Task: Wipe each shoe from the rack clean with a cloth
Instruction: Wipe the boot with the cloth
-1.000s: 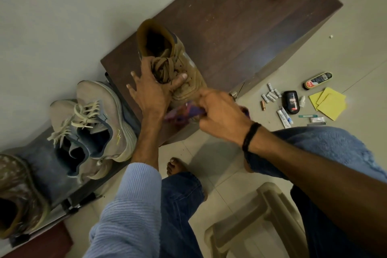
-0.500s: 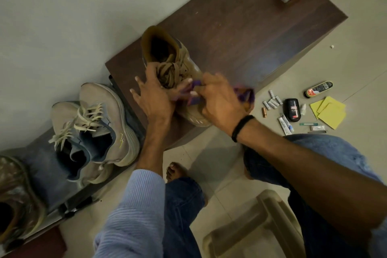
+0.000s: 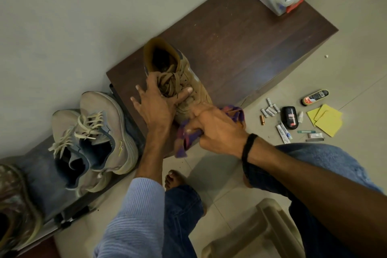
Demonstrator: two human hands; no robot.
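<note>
The left hand [image 3: 159, 107] holds a tan suede lace-up shoe [image 3: 189, 81] on the near corner of a dark brown wooden worktop [image 3: 240, 48], its fingers spread over the shoe's left side and its thumb laid across the laces. The right hand [image 3: 215, 130] has its fingers curled round a bunched purple-and-orange checked cloth [image 3: 235, 112] and presses it against the shoe's toe at the worktop's edge. A pair of beige-grey running shoes [image 3: 100, 132] sits on the low rack to the left, apart from the tan one.
</note>
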